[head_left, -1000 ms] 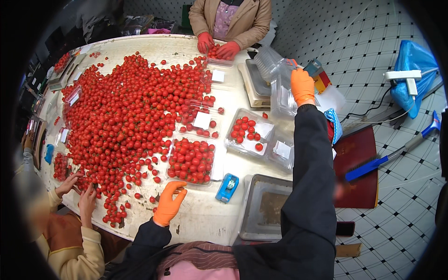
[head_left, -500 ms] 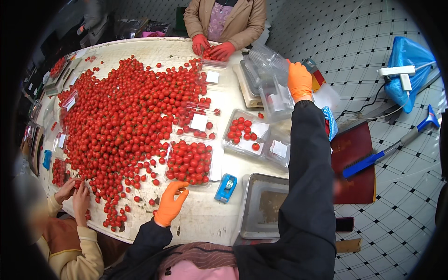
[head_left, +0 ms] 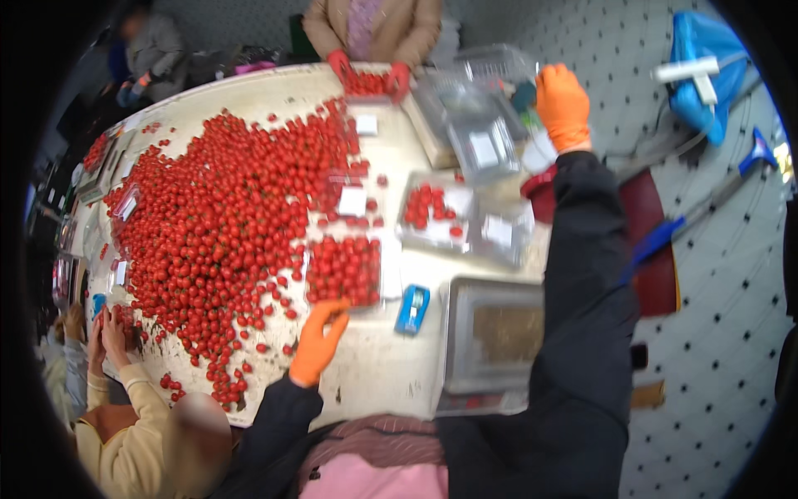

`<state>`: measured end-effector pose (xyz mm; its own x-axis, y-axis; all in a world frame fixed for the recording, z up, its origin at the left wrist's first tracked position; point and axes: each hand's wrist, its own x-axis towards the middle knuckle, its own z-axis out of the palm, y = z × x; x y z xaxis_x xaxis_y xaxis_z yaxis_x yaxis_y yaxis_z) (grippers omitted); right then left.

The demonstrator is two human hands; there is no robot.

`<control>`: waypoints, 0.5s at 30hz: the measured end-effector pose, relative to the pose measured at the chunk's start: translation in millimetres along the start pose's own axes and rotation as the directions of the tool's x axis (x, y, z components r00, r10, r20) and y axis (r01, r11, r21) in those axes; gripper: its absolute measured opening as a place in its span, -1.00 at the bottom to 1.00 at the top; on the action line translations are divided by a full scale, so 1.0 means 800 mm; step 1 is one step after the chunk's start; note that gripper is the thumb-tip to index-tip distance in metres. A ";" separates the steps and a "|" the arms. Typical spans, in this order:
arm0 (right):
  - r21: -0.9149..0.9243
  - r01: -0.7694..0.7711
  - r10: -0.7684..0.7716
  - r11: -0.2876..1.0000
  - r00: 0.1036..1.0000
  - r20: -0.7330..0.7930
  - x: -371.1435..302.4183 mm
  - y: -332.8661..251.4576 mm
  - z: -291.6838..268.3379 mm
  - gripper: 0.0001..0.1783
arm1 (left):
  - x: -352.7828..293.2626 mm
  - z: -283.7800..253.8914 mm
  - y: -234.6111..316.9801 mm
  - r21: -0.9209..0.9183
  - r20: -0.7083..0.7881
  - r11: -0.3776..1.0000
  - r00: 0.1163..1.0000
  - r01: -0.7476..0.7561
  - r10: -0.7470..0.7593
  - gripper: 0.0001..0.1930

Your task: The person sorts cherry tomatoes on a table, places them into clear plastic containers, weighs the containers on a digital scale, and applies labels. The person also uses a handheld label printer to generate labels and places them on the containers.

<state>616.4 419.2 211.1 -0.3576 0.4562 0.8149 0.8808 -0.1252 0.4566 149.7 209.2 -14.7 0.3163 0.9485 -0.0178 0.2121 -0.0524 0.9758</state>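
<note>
My left hand (head_left: 322,341), in an orange glove, hovers at the near edge of a clear plastic box (head_left: 343,273) filled with red cherry tomatoes. Its thumb and forefinger are a little apart, with nothing between them. Out to the far right, my right hand (head_left: 564,108), also gloved in orange, is closed. A clear plastic container (head_left: 497,60) reaches to its fingertips, but blur hides what it grips. Below that hand are nested clear boxes (head_left: 486,150). Nearer me, a partly filled box (head_left: 428,208) holds several tomatoes and a white pad.
A large heap of cherry tomatoes (head_left: 216,200) covers the left of the white table (head_left: 366,366). A blue tape dispenser (head_left: 412,309) and a grey tray (head_left: 495,333) lie near me. Across the table, red-gloved hands (head_left: 367,76) hold a filled box; another person's bare hands (head_left: 108,341) work at left.
My right hand has moved farther out and to the right, now closed beside the clear plastic. My left hand has barely moved. The whole view has shifted slightly.
</note>
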 end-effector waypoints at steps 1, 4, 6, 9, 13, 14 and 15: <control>0.099 0.031 -0.037 0.995 0.998 0.059 -0.002 -0.010 -0.035 -0.87 | 0.001 -0.001 0.007 -0.131 0.017 0.988 0.997 0.078 -0.077 -0.72; 0.245 0.144 -0.155 0.959 0.987 0.029 -0.036 -0.012 -0.153 -0.90 | 0.036 0.009 0.020 -0.449 0.119 0.883 0.988 0.140 -0.096 -0.51; 0.358 0.147 -0.172 0.922 0.984 0.040 -0.084 -0.006 -0.232 -0.86 | 0.061 0.035 0.045 -0.608 0.213 0.763 0.971 0.217 -0.107 -0.33; 0.435 0.080 -0.196 0.897 0.954 0.228 -0.173 -0.014 -0.351 -0.66 | 0.067 0.086 0.091 -0.726 0.411 0.603 0.912 0.330 -0.005 -0.18; 0.382 0.018 -0.161 0.924 0.924 0.346 -0.292 -0.022 -0.432 -0.51 | 0.033 0.144 0.103 -0.678 0.504 0.622 0.864 0.393 0.003 -0.32; 0.375 -0.047 -0.105 0.926 0.921 0.374 -0.327 -0.017 -0.441 -0.53 | 0.023 0.157 0.095 -0.667 0.514 0.619 0.858 0.415 -0.021 -0.39; 0.360 -0.069 -0.085 0.931 0.914 0.397 -0.357 -0.011 -0.447 -0.54 | 0.013 0.168 0.089 -0.624 0.535 0.651 0.844 0.433 -0.050 -0.39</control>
<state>599.9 -25.2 102.6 -0.2786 0.7772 0.5642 0.9560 0.1685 0.2399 292.1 173.5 25.0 0.7507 0.6357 -0.1797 -0.3015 0.5717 0.7631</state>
